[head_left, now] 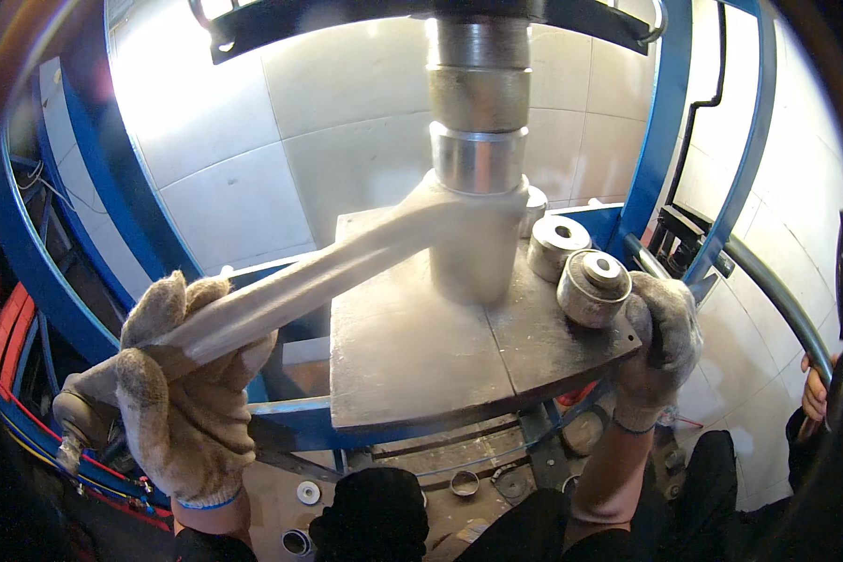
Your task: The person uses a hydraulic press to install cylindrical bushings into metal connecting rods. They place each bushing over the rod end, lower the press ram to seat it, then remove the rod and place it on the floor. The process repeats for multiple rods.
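A long metal control arm (318, 281) slants from lower left up to the press, its far end a round sleeve (478, 244) standing on the steel plate (412, 375). My gloved left hand (192, 393) is wrapped round the arm close to its near end, where a ball-joint-like stub (84, 412) shows. Stacked metal cylinders (479, 98) press down in line over the sleeve. At the plate's right edge, my gloved right hand (660, 332) has its fingers curled against a round metal-and-rubber bushing (593, 290); part of the grip is hidden. Another bushing (558, 245) stands just behind it.
Blue press posts (665, 131) rise on both sides, under a dark crossbar (337, 23). At far right, another person's hand (815, 389) holds a dark lever tube (782, 286). Loose rings (464, 482) lie below the plate. Coloured hoses (42, 445) run at lower left.
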The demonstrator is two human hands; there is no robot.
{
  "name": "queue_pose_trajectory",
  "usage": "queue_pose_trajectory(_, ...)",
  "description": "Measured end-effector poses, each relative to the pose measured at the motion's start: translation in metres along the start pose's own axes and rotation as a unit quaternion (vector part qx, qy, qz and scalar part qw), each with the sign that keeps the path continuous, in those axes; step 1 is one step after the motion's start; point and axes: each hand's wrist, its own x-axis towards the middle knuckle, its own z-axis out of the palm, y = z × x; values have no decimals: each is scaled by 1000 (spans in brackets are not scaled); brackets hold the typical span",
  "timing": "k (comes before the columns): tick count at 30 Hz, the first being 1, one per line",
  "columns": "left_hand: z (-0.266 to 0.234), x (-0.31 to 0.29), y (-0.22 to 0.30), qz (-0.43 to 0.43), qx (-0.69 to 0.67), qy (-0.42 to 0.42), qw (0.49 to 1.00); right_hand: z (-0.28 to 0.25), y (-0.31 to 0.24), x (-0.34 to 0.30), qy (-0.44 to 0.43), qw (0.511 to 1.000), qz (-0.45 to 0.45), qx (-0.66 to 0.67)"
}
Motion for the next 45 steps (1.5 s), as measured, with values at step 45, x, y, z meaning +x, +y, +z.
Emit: queue_pose_trajectory(45, 7, 4, 8, -40, 51, 28, 998, -30, -1, 20, -130, 989, 29, 65)
